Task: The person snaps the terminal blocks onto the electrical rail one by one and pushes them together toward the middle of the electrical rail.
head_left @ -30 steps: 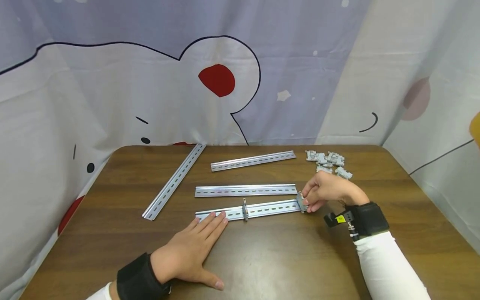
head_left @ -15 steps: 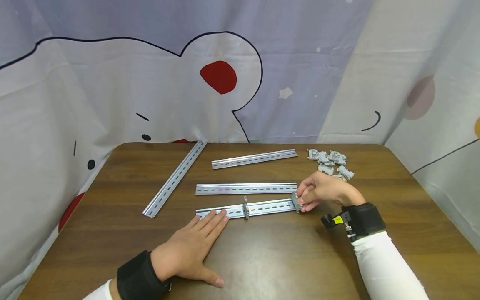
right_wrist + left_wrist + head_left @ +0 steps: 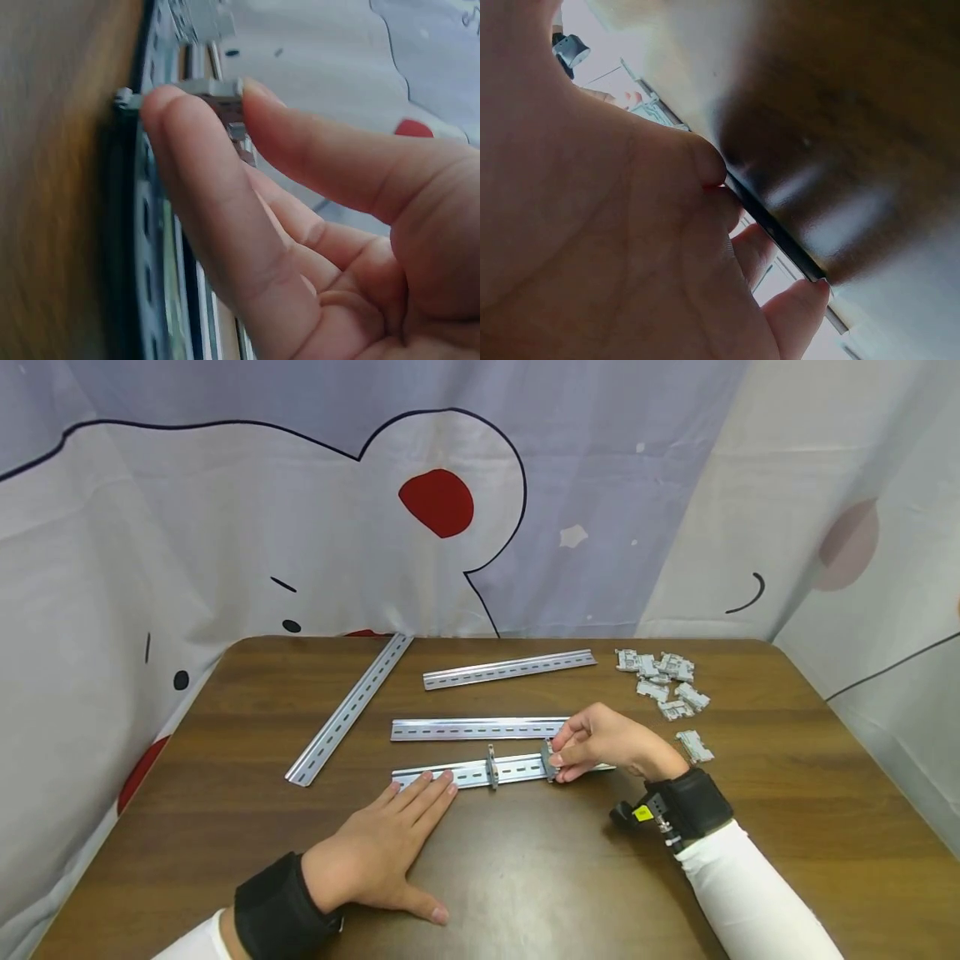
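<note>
A slotted metal DIN rail (image 3: pixel 472 774) lies across the near middle of the table. My left hand (image 3: pixel 382 856) rests flat on its left end, fingers straight and thumb spread. One thin grey terminal block (image 3: pixel 492 767) stands upright on the rail, right of those fingers. Further right, my right hand (image 3: pixel 611 745) pinches a second grey terminal block (image 3: pixel 549 761) between thumb and fingers, upright on the rail. In the right wrist view this block (image 3: pixel 214 88) straddles the rail, partly hidden behind a fingertip. The left wrist view shows mostly palm, with fingertips over the rail edge.
Behind the front rail lies a parallel rail (image 3: pixel 465 729), its right end hidden by my right hand. Another rail (image 3: pixel 510 669) is further back, and a longer one (image 3: pixel 348 710) slants at left. Several loose terminal blocks (image 3: pixel 652 665) lie back right; one block (image 3: pixel 694 746) lies nearer.
My right hand has slid the pinched terminal block leftward along the rail from its right end, toward the standing one. My left hand has stayed in place on the rail.
</note>
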Motion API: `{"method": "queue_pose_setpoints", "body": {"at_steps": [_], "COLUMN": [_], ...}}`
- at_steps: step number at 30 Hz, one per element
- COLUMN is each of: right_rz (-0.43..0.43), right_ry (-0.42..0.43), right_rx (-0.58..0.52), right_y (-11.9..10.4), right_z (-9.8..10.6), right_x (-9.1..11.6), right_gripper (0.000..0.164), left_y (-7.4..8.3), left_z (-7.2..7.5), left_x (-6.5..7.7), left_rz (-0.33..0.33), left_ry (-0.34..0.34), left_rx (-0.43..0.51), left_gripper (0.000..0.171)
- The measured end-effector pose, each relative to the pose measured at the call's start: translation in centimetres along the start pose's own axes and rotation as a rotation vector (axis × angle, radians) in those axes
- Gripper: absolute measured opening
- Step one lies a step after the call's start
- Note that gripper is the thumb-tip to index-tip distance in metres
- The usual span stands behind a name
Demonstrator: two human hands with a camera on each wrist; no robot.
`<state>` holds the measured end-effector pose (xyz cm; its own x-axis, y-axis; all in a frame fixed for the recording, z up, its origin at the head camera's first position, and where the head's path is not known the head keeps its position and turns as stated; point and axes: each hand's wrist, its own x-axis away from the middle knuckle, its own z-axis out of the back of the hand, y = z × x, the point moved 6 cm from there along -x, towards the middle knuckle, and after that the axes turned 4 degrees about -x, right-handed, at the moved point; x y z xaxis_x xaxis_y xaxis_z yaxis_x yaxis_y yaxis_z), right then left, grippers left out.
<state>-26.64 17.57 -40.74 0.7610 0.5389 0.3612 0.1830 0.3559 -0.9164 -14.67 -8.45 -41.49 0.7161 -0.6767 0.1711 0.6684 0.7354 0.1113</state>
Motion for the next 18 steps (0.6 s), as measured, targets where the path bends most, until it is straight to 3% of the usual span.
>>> {"method": "queue_pose_setpoints", "body": {"at_steps": [9,18], "right_rz": [0.043,0.071], "right_ry": [0.023,0.054], "right_rx": [-0.110,-0.175], "right_y": [-0.3,0.0], "right_z": [-2.7,-4.5], "right_x": [-1.0,-2.2], "right_gripper": [0.032,0.031], "left_y": [0.3,0.2], "left_z": [0.6,0.5], "left_x": [0.1,0.1], "left_rz": [0.019,0.019], "left_ry": [-0.019,-0.022], "left_rx": [-0.003,0.000], "left_gripper": [0.130,0.131]}}
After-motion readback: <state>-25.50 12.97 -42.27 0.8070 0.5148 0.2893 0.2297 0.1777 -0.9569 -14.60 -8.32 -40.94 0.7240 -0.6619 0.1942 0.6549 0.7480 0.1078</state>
